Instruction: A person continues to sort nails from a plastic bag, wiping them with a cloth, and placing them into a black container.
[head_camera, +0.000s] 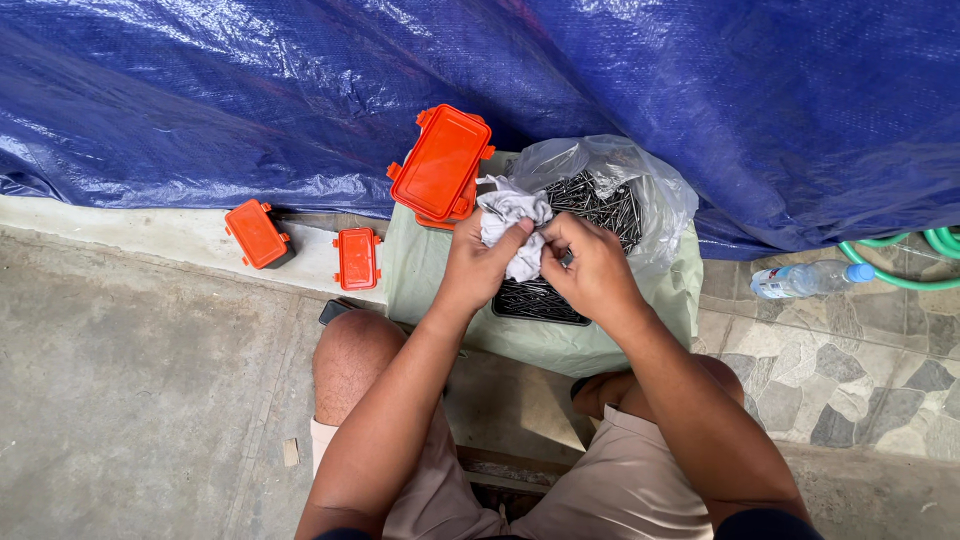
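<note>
My left hand (478, 262) grips a crumpled grey-white cloth (508, 212) above an open black box (540, 303) filled with dark nails. My right hand (592, 268) presses against the cloth from the right, its fingers pinching something small and dark that I cannot make out. Just behind the hands, a clear plastic bag (640, 180) holds several loose nails. Box and bag rest on a pale green sack (420, 262).
An orange-lidded case (441, 163) stands open behind the sack. Two smaller orange cases (257, 233) (357, 258) lie on the concrete ledge at left. A blue tarp (300, 90) hangs behind. A water bottle (805, 280) and green hose (900, 272) lie right.
</note>
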